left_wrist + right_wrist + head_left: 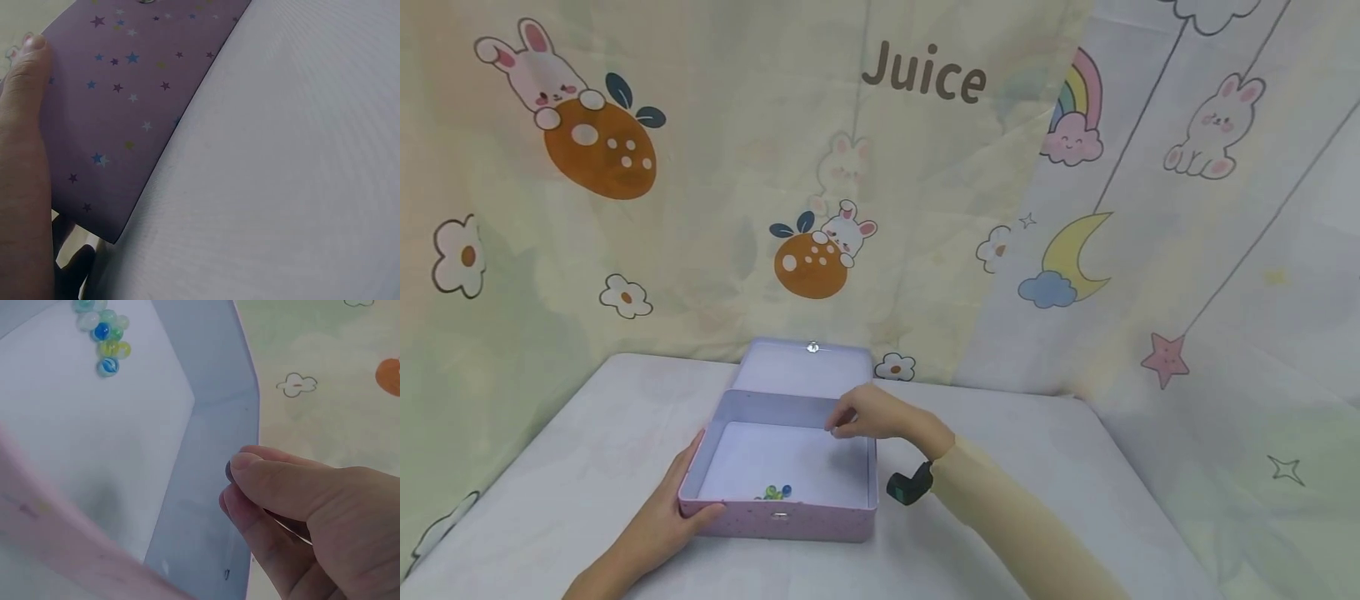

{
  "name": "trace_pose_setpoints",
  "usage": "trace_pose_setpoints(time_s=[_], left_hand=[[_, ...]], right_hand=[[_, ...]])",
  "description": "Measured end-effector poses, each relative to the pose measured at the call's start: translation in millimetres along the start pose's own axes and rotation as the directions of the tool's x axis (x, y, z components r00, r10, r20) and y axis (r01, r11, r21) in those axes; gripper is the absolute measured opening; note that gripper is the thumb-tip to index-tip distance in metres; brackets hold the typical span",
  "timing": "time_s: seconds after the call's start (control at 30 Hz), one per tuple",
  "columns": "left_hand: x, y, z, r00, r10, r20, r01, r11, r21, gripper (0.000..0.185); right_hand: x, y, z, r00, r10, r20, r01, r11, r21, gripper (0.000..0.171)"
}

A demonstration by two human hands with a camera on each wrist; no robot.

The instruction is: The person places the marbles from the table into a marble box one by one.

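The box sits open on the table, its lid leaning back against the curtain; the left hand clasps the near left corner, thumb on the pink starred front wall and fingers along the side, steadying it; the right hand hovers over the far right part of the box, just inside the back rim, its fingertips pinched together; the right wrist view shows something small, dark and round pressed between thumb and forefinger, most likely a marble, though only a sliver of it shows; a little heap of marbles in blue, green and yellow lies on the white floor of the box against the front wall, near the clasp; a dark wrist camera hangs under the right forearm; judging from this, the step in hand is dropping marbles into the box one at a time, and this one is held above the floor, not yet released; the next move calls for the pinch to loosen with the hand low over the floor, so the marble does not bounce off the wall or over the rim, while the left hand keeps the box from sliding.
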State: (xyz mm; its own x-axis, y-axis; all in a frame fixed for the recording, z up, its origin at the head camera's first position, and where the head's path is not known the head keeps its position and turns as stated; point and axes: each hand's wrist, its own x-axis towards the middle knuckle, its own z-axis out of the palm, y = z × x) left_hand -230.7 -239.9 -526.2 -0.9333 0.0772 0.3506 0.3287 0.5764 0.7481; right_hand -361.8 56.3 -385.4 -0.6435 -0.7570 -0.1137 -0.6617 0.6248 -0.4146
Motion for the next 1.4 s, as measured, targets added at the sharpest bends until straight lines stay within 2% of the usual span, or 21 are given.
trace_pose_setpoints(time_s=[0.37,0.83,1.17,1.4], left_hand=[[-0.4,-3.1,-0.2,1.000,0.012,-0.017,-0.012,1.000,0.003,0.106],[-0.4,-3.0,1.6,1.000,0.002,-0.018,-0.001,0.999,0.039,0.107],[-0.6,-1.4,0.0,1.000,-0.017,-0.011,0.018,0.999,0.033,0.107],[-0.5,0.4,-1.3,1.000,-0.014,-0.013,0.014,0.999,0.031,0.107]], right_hand=[[28,-2,15,0.998,-0.039,0.046,0.039,0.999,0.003,0.016],[47,10,33,0.998,-0.039,0.059,0.038,0.999,0.002,0.015],[59,12,48,0.999,-0.047,0.013,0.048,0.995,-0.083,0.013],[60,8,56,0.999,-0.050,0.006,0.050,0.981,-0.190,0.012]])
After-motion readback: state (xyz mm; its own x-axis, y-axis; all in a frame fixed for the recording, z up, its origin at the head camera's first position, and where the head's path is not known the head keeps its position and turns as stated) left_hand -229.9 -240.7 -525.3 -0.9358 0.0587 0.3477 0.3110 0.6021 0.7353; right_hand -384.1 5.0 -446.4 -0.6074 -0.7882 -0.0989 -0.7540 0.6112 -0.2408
